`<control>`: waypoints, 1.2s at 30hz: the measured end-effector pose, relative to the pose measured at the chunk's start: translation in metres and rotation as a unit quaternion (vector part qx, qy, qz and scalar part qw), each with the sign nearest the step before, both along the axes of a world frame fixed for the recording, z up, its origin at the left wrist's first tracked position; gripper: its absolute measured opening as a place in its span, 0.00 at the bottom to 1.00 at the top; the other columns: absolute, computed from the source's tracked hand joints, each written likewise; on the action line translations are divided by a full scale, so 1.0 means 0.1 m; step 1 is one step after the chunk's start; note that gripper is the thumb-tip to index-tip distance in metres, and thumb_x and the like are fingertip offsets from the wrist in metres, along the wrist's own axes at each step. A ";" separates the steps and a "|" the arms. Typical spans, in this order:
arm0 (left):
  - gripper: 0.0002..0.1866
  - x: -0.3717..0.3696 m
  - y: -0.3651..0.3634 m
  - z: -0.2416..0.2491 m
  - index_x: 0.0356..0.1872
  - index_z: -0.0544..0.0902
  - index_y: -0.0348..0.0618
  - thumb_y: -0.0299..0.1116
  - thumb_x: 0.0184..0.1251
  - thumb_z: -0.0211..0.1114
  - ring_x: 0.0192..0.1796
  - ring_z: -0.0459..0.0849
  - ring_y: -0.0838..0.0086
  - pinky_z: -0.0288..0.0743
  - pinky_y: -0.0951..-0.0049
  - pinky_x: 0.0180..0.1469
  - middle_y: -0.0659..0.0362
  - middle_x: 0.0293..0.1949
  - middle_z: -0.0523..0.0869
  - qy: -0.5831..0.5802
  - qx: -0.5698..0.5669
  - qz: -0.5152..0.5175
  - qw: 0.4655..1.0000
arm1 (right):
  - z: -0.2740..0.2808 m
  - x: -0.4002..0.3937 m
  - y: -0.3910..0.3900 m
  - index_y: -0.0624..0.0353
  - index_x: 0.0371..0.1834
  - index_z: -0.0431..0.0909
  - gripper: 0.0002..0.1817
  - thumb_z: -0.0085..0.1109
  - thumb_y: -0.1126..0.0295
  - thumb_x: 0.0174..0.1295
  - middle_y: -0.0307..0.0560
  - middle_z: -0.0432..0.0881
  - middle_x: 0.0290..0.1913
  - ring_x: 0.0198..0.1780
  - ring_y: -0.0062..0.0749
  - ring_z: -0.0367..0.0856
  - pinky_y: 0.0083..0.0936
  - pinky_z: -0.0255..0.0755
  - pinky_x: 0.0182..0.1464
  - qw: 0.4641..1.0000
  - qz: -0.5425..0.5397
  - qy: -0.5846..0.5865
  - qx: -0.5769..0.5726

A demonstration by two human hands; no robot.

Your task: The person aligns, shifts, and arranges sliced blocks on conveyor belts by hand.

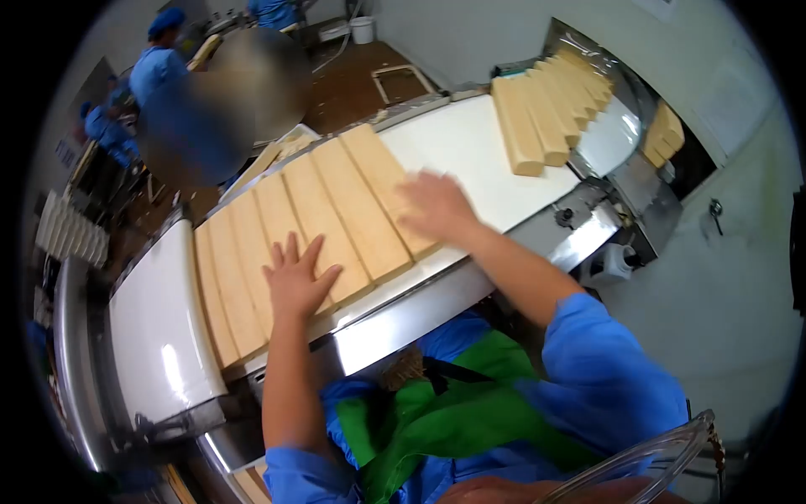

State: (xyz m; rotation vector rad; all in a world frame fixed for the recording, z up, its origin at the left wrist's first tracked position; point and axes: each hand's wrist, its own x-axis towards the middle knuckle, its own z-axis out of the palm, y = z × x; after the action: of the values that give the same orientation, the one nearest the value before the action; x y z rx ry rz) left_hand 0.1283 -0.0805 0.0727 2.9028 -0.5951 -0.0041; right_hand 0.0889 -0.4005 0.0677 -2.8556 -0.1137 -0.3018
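Several long, pale-yellow, dough-like slabs (332, 214) lie side by side across the white conveyor belt (437, 139) in front of me. My left hand (298, 281) is open, fingers spread over the near ends of the middle slabs. Over the rightmost slab (378, 172) and its right edge is my right hand (441, 206), slightly blurred, with its fingers stretched out. Neither hand is wrapped round anything. Farther right on the belt, a second group of similar slabs (546, 109) sits close together, partly overlapping toward the machine opening.
A white curved surface (155, 328) adjoins the row at left. Metal edging (411, 315) runs along my side of the belt. More slabs (663, 134) stand beside the wall opening at right. People in blue (159, 63) work at the back, near a white bucket (362, 30).
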 end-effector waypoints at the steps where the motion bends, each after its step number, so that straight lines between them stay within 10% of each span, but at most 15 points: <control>1: 0.39 -0.02 0.01 0.00 0.76 0.72 0.73 0.67 0.64 0.64 0.84 0.49 0.40 0.43 0.28 0.78 0.47 0.84 0.57 0.004 -0.004 -0.013 1.000 | -0.02 0.06 -0.37 0.39 0.77 0.70 0.41 0.65 0.37 0.61 0.55 0.66 0.79 0.82 0.55 0.58 0.54 0.54 0.78 0.997 -0.076 -0.028 -0.021; 6: 0.37 -0.01 0.08 0.02 0.75 0.74 0.71 0.62 0.65 0.67 0.84 0.52 0.45 0.46 0.31 0.79 0.51 0.83 0.59 0.000 -0.012 0.013 1.000 | -0.12 -0.15 -2.03 0.34 0.82 0.62 0.44 0.66 0.46 0.60 0.54 0.53 0.85 0.85 0.56 0.49 0.63 0.48 0.80 0.915 -0.391 0.038 -0.089; 14: 0.35 -0.01 0.18 -0.08 0.75 0.76 0.64 0.58 0.66 0.66 0.84 0.53 0.45 0.48 0.33 0.79 0.52 0.83 0.61 -0.022 -0.027 0.012 0.999 | -0.12 -0.94 -3.30 0.34 0.83 0.60 0.54 0.70 0.54 0.47 0.53 0.46 0.88 0.87 0.61 0.40 0.64 0.46 0.82 0.943 -0.312 0.116 -0.014; 18: 0.35 0.01 0.20 -0.07 0.74 0.76 0.64 0.56 0.66 0.67 0.84 0.53 0.46 0.47 0.33 0.79 0.52 0.83 0.61 -0.014 -0.030 0.019 0.999 | -0.54 -0.84 -3.29 0.53 0.81 0.62 0.54 0.73 0.44 0.51 0.60 0.54 0.84 0.84 0.65 0.44 0.53 0.35 0.85 0.951 -0.300 0.035 -0.063; 27: 0.33 0.06 0.32 -0.13 0.76 0.74 0.63 0.49 0.68 0.66 0.84 0.54 0.46 0.48 0.31 0.78 0.54 0.83 0.61 -0.027 -0.025 0.004 0.999 | -0.15 -0.77 -2.65 0.50 0.69 0.77 0.39 0.74 0.53 0.51 0.55 0.71 0.73 0.71 0.57 0.71 0.44 0.70 0.71 0.938 -0.345 -0.006 -0.016; 29: 0.33 0.07 0.35 -0.17 0.76 0.74 0.63 0.47 0.68 0.65 0.84 0.54 0.46 0.49 0.30 0.77 0.56 0.83 0.60 -0.035 -0.017 0.003 0.999 | -0.21 -0.61 -3.03 0.48 0.69 0.78 0.35 0.70 0.53 0.56 0.50 0.73 0.71 0.69 0.55 0.74 0.43 0.73 0.68 0.907 -0.308 -0.016 0.287; 33: 0.33 0.09 0.34 -0.19 0.76 0.73 0.63 0.47 0.68 0.65 0.84 0.54 0.46 0.49 0.29 0.77 0.56 0.83 0.60 -0.041 -0.004 0.003 0.999 | 0.01 -0.67 -2.98 0.44 0.75 0.72 0.38 0.67 0.48 0.61 0.51 0.78 0.66 0.64 0.52 0.80 0.42 0.76 0.66 0.895 -0.436 -0.046 -0.085; 36: 0.33 0.08 0.37 -0.18 0.76 0.73 0.63 0.47 0.68 0.65 0.84 0.54 0.46 0.48 0.29 0.77 0.56 0.83 0.60 -0.040 -0.013 -0.003 0.999 | -0.11 -0.59 -2.84 0.43 0.76 0.70 0.40 0.66 0.45 0.61 0.56 0.79 0.64 0.64 0.52 0.81 0.42 0.76 0.65 0.884 -0.465 -0.007 -0.049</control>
State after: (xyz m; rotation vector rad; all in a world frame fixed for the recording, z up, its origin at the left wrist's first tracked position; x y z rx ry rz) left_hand 0.1362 -0.0435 0.0546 2.8863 -0.6129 0.1193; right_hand 0.0303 -0.6840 0.0566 -2.7733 1.2950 -0.4918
